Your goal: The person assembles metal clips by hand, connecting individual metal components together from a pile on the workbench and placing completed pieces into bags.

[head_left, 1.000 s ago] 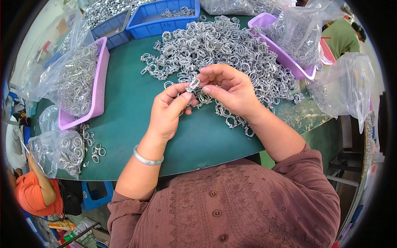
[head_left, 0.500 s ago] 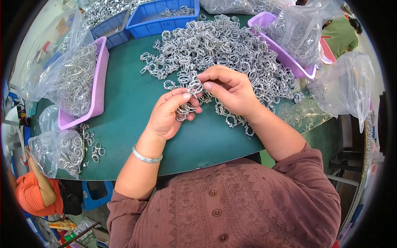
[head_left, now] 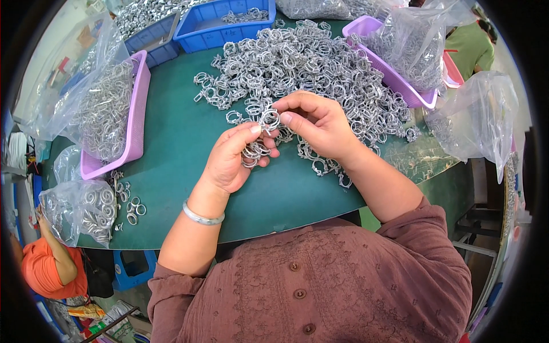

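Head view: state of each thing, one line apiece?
Left hand: pinching metal ring, more rings cradled below
Right hand: at that ring's edge; grip unclear
Metal ring: held above table
Ring heap: loose, spread on table
Left purple basket: heaped with metal pieces
Right purple basket: bagged pieces inside
Larger blue tray: few pieces, mostly bare
Small clear bag: holding silver spirals
Bracelet: worn on left wrist

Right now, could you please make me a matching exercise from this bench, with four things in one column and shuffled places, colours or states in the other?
1. Right hand
2. Bracelet
3. Large heap of metal parts
4. Left-side basket

A. Light purple
B. Around the left wrist
C. On the green tabletop, beyond the hands
D. Fingertips at a ring-shaped part

Pairs: 1-D, 2-B, 3-C, 4-A
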Tool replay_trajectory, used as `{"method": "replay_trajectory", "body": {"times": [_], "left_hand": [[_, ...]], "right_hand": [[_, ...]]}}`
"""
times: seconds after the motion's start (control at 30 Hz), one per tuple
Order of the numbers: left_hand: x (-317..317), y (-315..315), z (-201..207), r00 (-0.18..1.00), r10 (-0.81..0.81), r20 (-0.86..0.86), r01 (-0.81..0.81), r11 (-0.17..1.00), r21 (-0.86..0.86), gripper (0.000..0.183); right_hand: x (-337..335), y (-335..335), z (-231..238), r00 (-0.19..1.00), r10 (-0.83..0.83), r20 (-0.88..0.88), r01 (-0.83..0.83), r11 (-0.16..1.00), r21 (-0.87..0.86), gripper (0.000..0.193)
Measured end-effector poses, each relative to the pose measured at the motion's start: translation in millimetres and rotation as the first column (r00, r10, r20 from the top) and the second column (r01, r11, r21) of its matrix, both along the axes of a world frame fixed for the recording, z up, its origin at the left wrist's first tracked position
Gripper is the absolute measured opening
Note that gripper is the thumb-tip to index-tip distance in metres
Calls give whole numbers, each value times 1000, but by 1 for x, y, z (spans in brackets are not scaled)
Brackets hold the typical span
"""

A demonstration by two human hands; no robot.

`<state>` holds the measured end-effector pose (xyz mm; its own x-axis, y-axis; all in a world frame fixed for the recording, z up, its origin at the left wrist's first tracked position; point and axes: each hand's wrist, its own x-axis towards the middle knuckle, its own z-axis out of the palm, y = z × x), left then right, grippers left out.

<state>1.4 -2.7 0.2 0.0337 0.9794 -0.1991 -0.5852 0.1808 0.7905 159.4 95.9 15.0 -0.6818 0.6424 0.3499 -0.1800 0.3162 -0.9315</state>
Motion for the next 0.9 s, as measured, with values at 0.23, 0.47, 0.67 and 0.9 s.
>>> {"method": "replay_trajectory", "body": {"times": [0.23, 0.47, 0.67, 0.9], "left_hand": [[0, 0, 1, 1000, -1, 0, 1, 1000, 3, 29], [-2, 0, -4, 1000, 6, 16, -7, 1000, 6, 31], [-2, 0, -4, 1000, 10, 24, -10, 1000, -2, 33], [-2, 0, -5, 999, 10, 40, -9, 1000, -21, 36]], "right_hand": [[-1, 1, -1, 999, -13, 32, 13, 1000, -23, 17], [-2, 1, -3, 999, -11, 43, 14, 998, -59, 17], [-1, 0, -2, 998, -16, 57, 21, 996, -84, 17], [-1, 1, -4, 998, -12, 61, 18, 995, -94, 16]]}}
